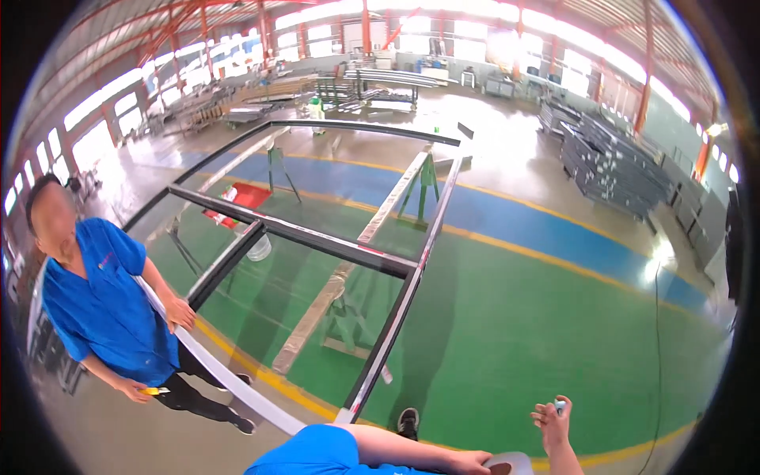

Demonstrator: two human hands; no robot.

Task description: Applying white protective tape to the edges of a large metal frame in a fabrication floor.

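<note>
- Broadly, smooth green floor [514, 332], glossy, crossed by a blue lane [538, 218] with yellow borders.
- Frame [381, 340]: straight dark bars with pale strips along them, one crossbar and a shorter divider; right edge bowed by the lens. Far left corner clear; near left corner hidden by the co-worker.
- Co-worker [111, 309], blue cloth shirt, dark trousers, at the frame's left near side; one hand at the white band, the other closed on a yellow-handled tool [152, 390], tip hard to make out.
- Beam [313, 317], long, with a wrinkled light-brown covering, passing under the crossbar; green trestle [427, 186] below, near the frame's far right corner.
- White band [237, 388], smooth, flat, curving along the frame's near side; its end goes behind the wearer's blue sleeve [313, 447]. Cannot tell whether it joins the roll.
- Left hand [473, 461] gripping the roll; fingers partly cut off.
- White roll [518, 461], round, brown core; right of the frame's near right corner, lower part cropped.
- Right hand [554, 427] raised beyond the roll, fingers curled round a small pale piece [560, 406], mostly covered, kind unclear.
</note>
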